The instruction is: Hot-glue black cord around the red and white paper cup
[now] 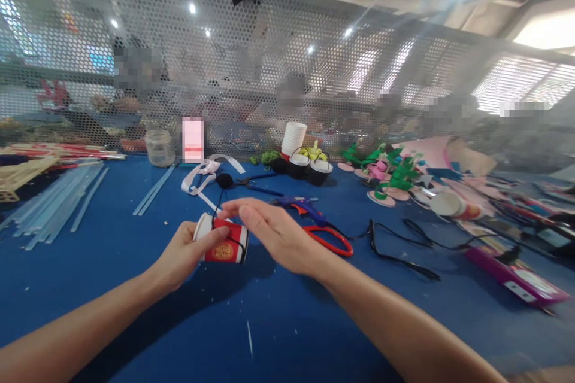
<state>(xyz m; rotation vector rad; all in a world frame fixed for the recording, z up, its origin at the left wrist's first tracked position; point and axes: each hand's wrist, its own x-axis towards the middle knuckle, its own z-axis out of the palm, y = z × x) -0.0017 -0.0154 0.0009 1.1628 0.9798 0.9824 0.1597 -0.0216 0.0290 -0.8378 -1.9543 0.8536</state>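
My left hand (184, 254) is wrapped round a small red paper cup (223, 242) lying on its side above the blue table (135, 311). The cup has a white rim, a gold emblem and a thin black strip round it. My right hand (274, 233) lies over the cup's right end, fingers stretched out and pressed together, fingertips on the cup's top. A black cord runs up from the cup to a black pompom (224, 180).
Red-handled scissors (330, 240) and a blue glue gun (303, 206) lie just right of my hands. Clear glue sticks (58, 206) lie left, white ribbon (202, 176), a plastic jar (159, 148), stacked cups (293, 139), black-rimmed cups (309, 169) behind. Foam flowers (389, 182), black cables (404, 245) right. Mesh screen (269, 72) behind.
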